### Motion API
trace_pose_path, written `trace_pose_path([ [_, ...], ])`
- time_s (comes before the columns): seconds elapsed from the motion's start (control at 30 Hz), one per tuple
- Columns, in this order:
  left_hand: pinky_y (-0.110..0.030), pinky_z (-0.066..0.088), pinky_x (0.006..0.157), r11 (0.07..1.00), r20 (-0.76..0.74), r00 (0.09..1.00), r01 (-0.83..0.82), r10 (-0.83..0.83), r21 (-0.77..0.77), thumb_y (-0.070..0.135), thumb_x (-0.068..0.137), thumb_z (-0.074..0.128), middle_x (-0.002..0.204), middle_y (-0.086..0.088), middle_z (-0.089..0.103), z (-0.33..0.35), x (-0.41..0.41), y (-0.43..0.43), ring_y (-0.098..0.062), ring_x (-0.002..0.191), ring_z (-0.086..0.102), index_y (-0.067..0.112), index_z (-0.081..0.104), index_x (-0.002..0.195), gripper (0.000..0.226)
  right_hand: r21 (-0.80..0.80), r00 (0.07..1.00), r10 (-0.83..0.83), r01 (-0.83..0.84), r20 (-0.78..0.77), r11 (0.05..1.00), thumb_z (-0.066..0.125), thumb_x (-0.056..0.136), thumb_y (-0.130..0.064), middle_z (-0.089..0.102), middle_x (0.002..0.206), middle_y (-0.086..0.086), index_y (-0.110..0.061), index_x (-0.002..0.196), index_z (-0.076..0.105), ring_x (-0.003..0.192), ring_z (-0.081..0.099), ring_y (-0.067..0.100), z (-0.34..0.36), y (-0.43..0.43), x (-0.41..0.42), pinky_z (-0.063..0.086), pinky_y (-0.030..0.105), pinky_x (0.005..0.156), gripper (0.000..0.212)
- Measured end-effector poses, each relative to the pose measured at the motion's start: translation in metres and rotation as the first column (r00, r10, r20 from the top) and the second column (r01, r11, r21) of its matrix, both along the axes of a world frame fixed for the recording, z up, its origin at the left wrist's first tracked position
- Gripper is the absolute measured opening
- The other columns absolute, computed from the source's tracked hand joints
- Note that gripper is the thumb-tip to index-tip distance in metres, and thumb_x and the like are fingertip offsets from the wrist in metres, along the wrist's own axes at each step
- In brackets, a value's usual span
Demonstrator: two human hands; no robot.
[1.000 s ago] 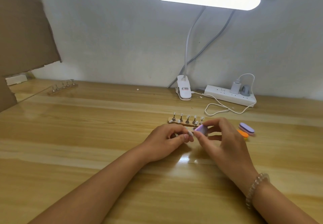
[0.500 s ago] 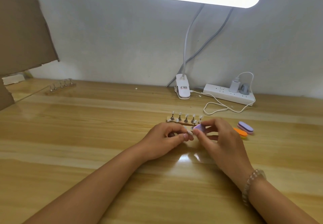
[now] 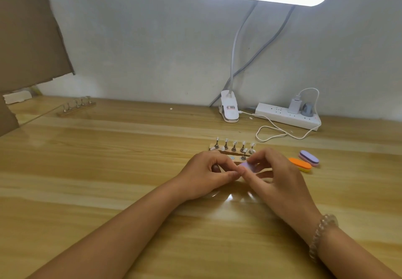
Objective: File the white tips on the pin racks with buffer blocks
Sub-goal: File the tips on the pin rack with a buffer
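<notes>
Just in front of the rack (image 3: 232, 151), my left hand (image 3: 208, 176) pinches a pin (image 3: 215, 168), mostly hidden; my right hand (image 3: 276, 178) pinches a purple block (image 3: 245, 166) against it.

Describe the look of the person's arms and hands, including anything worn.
No sleeves show: both arms are bare to the frame's edge. The left hand wears no glove, ring or watch that can be seen. The right hand is likewise ungloved, with a bracelet of pale, translucent round beads around its wrist.
</notes>
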State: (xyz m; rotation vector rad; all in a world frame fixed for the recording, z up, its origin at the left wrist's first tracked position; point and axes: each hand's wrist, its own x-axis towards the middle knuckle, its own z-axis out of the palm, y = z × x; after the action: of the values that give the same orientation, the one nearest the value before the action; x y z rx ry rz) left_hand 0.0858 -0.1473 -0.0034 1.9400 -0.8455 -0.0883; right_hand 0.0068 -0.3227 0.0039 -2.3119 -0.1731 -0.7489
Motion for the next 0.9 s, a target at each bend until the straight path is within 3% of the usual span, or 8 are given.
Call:
trace_pose_path([
  [0.1,-0.018,0.038,0.063,1.0,0.001,1.0,-0.009,0.009,0.022,0.02,0.085,0.076,0.081,0.012,0.056,0.0,0.001,0.0,0.002,0.058,0.045,0.033,0.073,0.081,0.014,-0.098,0.997,0.071,-0.071,0.0,0.993,0.071,0.078,-0.043,0.058,0.09,-0.012,-0.021,0.092,0.06,0.082,0.06,0.006,0.0,0.005,-0.003,0.054,0.023,0.067,0.029],
  [0.17,-0.016,0.038,0.064,0.999,0.022,1.0,-0.019,0.018,0.034,0.022,0.086,0.076,0.081,0.013,0.056,0.0,0.001,0.0,0.003,0.059,0.047,0.031,0.074,0.082,0.011,-0.044,1.0,0.008,-0.009,-0.021,0.999,0.073,0.079,-0.038,0.057,0.09,-0.012,-0.02,0.092,0.06,0.082,0.06,0.005,-0.001,0.002,0.002,0.055,0.026,0.069,0.025],
  [0.23,-0.012,0.038,0.064,0.999,0.037,0.999,-0.002,0.001,0.033,0.022,0.085,0.077,0.079,0.017,0.058,0.0,0.001,-0.001,0.005,0.062,0.05,0.028,0.076,0.086,0.006,-0.005,0.998,-0.06,0.06,-0.02,0.998,0.076,0.082,-0.029,0.058,0.09,-0.012,-0.02,0.092,0.061,0.084,0.061,0.005,-0.002,-0.001,0.005,0.056,0.029,0.071,0.021],
  [0.33,-0.008,0.036,0.063,0.999,0.043,0.999,0.028,-0.029,0.036,0.023,0.085,0.078,0.073,0.032,0.057,-0.001,0.0,0.001,0.006,0.063,0.051,0.037,0.073,0.082,0.015,-0.051,0.999,-0.044,0.046,0.029,0.998,0.077,0.08,-0.025,0.058,0.092,-0.01,-0.019,0.096,0.061,0.087,0.061,0.005,-0.003,-0.001,0.003,0.056,0.02,0.069,0.023],
  [0.57,-0.017,0.039,0.066,0.997,0.067,0.998,0.0,-0.005,0.073,0.03,0.088,0.074,0.075,0.031,0.057,-0.001,0.002,0.0,0.002,0.066,0.05,0.033,0.078,0.092,0.006,0.179,0.995,-0.096,0.095,-0.003,0.979,0.078,0.079,-0.029,0.066,0.093,-0.008,-0.022,0.094,0.063,0.086,0.065,0.003,0.001,-0.006,0.003,0.058,0.032,0.076,0.022],
  [0.7,-0.023,0.041,0.068,0.997,0.079,0.997,-0.014,0.007,0.08,0.033,0.09,0.071,0.075,0.027,0.055,-0.001,0.001,0.0,0.001,0.069,0.051,0.033,0.077,0.095,0.008,-0.021,0.999,0.046,-0.046,-0.025,0.999,0.076,0.079,-0.03,0.062,0.092,-0.009,-0.019,0.095,0.063,0.084,0.062,0.006,0.001,0.002,-0.003,0.057,0.031,0.072,0.023],
  [0.8,-0.033,0.049,0.075,0.996,0.069,0.998,-0.002,-0.004,0.091,0.034,0.091,0.07,0.081,0.018,0.056,-0.001,-0.001,0.0,-0.005,0.074,0.054,0.034,0.076,0.097,0.009,0.017,0.999,-0.006,0.006,-0.047,1.0,0.073,0.084,-0.026,0.062,0.093,-0.009,-0.018,0.095,0.065,0.086,0.063,0.006,0.001,0.0,0.002,0.058,0.034,0.075,0.016],
  [0.9,-0.041,0.05,0.079,0.99,0.096,0.995,0.012,-0.026,0.144,0.034,0.093,0.067,0.083,0.013,0.052,0.0,-0.003,0.001,-0.009,0.077,0.054,0.029,0.075,0.099,0.011,-0.079,0.998,0.061,-0.061,0.006,0.995,0.07,0.082,-0.032,0.062,0.094,-0.01,-0.019,0.098,0.067,0.088,0.062,0.005,0.003,0.004,-0.002,0.057,0.027,0.074,0.021],
])
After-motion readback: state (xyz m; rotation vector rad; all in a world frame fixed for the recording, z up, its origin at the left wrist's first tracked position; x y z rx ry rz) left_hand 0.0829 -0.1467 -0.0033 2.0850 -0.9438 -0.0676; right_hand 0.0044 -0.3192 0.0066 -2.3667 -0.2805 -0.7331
